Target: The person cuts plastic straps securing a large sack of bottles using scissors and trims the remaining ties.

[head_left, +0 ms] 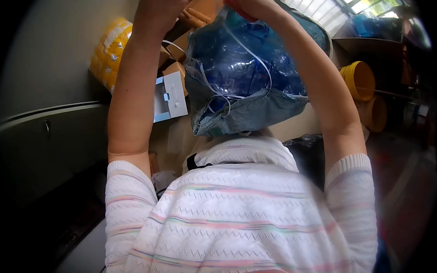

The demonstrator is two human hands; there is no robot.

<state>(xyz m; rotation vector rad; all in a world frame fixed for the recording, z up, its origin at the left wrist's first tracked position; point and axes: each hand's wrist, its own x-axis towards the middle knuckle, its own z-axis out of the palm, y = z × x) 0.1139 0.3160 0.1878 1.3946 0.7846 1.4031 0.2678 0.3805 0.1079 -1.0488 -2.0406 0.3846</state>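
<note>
A large mesh sack (248, 113) stuffed with crushed blue plastic bottles (240, 60) hangs in front of my chest, between my raised arms. White string (252, 53) loops over its clear upper part. My right hand (249, 2) is at the top of the sack, closed on a red-orange thing (235, 6) of which only a sliver shows. My left hand (160, 4) is up at the frame's top edge, left of the sack; its fingers are cut off, so its grip is hidden. My striped knit sleeves and top fill the lower frame.
A yellow woven bag (108, 51), cardboard boxes (181, 43) and a white carton (171, 97) lie behind the sack on the left. A grey cabinet (45, 145) stands at the far left. Yellow buckets (357, 79) and a black bag (307, 149) sit on the right.
</note>
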